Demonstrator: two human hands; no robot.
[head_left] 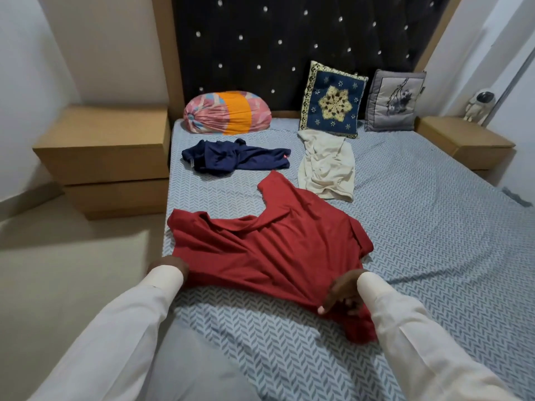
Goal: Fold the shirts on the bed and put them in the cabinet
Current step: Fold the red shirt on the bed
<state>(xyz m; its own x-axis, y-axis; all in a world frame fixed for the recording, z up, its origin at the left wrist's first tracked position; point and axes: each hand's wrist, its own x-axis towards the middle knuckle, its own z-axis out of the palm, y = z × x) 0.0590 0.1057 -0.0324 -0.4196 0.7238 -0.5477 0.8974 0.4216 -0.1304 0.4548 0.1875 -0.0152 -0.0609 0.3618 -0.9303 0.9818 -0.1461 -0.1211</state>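
Red shirt [269, 250] at left bed [434, 241] edge

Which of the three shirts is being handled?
The red shirt, nearest the camera: the left hand and right hand hold its near edge. The navy shirt and cream shirt lie untouched farther up.

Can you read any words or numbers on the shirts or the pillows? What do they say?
No words or numbers here can be read.
On the navy shirt: a tiny red tab at its right end and a pale label at its left end, both too small to read.
On the red shirt and the cream shirt: no print shows.
On the blue cushion and the grey cushion: only patterns and a picture, no letters.
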